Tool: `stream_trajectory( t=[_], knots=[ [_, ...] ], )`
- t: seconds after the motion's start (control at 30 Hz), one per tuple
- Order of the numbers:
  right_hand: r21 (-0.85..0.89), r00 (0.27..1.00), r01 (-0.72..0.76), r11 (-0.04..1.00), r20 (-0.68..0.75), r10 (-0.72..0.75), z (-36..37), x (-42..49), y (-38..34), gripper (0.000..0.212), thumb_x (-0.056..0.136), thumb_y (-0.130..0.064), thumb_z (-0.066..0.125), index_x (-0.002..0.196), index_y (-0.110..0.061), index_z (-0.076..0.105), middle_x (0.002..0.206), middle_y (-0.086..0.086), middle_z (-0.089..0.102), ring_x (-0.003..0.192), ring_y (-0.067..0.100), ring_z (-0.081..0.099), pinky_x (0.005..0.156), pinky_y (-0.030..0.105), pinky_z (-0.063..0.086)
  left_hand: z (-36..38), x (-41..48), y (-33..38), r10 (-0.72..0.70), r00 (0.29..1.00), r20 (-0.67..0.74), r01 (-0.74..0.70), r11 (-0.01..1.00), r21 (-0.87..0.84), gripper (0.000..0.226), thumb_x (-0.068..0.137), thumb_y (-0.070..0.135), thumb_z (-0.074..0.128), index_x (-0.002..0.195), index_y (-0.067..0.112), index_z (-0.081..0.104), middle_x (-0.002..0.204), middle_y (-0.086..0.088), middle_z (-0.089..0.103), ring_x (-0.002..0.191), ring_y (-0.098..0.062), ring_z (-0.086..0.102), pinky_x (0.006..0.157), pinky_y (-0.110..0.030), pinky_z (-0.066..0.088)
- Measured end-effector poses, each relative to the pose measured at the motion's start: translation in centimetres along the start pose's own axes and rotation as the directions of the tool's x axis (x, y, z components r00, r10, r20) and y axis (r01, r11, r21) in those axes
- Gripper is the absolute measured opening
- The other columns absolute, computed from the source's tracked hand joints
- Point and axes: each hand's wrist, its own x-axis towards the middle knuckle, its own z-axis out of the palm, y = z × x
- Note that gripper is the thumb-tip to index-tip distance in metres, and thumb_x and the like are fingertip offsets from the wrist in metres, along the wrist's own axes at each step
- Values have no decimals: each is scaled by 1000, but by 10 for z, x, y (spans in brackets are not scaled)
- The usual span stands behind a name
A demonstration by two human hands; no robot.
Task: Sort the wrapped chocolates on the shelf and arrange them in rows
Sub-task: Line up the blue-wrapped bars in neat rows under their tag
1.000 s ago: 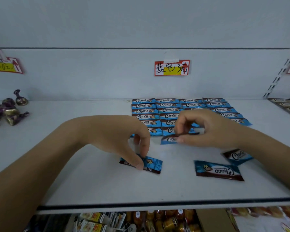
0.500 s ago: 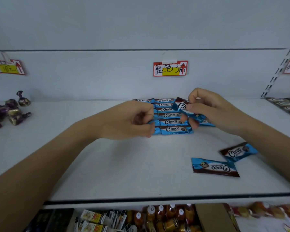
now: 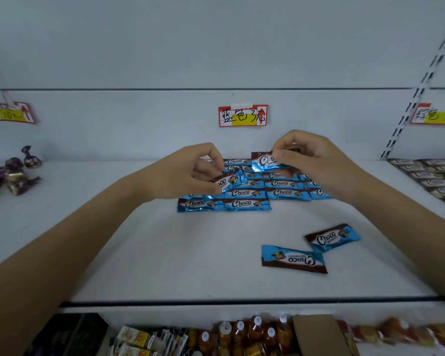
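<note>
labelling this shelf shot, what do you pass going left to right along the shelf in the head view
purple candies → left hand pinching a blue chocolate bar → right hand pinching a second bar → brown chocolates in rows at the far right

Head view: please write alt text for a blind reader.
The left hand pinches a blue Choco chocolate and the right hand a second chocolate, above rows of them on a white shelf; two loose chocolates lie nearer.
</note>
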Motion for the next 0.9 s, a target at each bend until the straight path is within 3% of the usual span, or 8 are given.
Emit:
stream_trajectory(
  t=[0.17,0.27,0.33,0.43,0.5,0.6,0.7,0.9],
  knots=[
    [-146,1000,-27,989,-17,25,-49,-5,17,10,84,-15,62,76,-21,61,71,-12,65,67,-1,59,62,10,47,11,16,20,83,996,11,-84,991,102,18,84,10,63,84,25,53,89,9,68,79,4,65,66,-10,51],
    [-178,997,-60,982,-51,52,-74,-18,37,14,84,-7,61,75,-17,60,74,-3,64,67,0,58,69,14,47,33,34,37,129,989,78,-140,977,161,21,85,9,62,83,29,56,95,7,66,87,-4,65,73,-12,52],
    [-180,996,-72,981,-61,62,-82,-28,47,15,84,-5,61,74,-15,59,74,1,64,65,0,58,65,10,46,51,47,46,139,983,122,-163,964,209,21,84,10,63,81,30,57,94,8,66,87,-10,66,76,-18,54],
    [-187,998,-51,981,-35,45,-86,-38,54,15,82,-5,62,73,-17,59,64,-9,65,60,-3,55,60,6,41,73,59,50,157,974,161,-195,946,257,19,82,14,65,79,31,56,86,15,63,81,-7,65,76,-17,53],
    [-223,999,-30,974,34,39,-85,-41,54,17,81,-7,64,72,-20,59,63,-15,64,59,-4,54,57,6,38,82,61,46,191,973,132,-224,922,317,16,83,16,64,81,30,57,83,19,60,77,-1,61,70,-7,47],
    [-410,993,38,911,119,13,-82,-43,57,18,79,-16,69,71,-29,60,71,-22,63,69,-7,54,63,7,38,86,57,36,276,959,61,-272,846,459,10,85,21,61,94,26,62,84,22,53,81,9,50,72,2,35],
    [-542,990,114,832,130,-52,-82,-44,60,12,76,-26,70,79,-34,62,79,-19,58,80,-10,46,70,5,33,82,49,29,335,942,39,-300,780,549,15,87,30,58,100,29,63,91,22,48,85,5,40,79,0,28],
    [-516,975,155,842,220,-44,-81,-45,61,11,71,-42,68,81,-41,64,92,-19,57,95,-5,47,79,4,34,83,43,25,262,956,135,-287,721,630,33,88,42,52,119,35,58,116,15,53,99,5,33,86,-15,31]
  ],
)
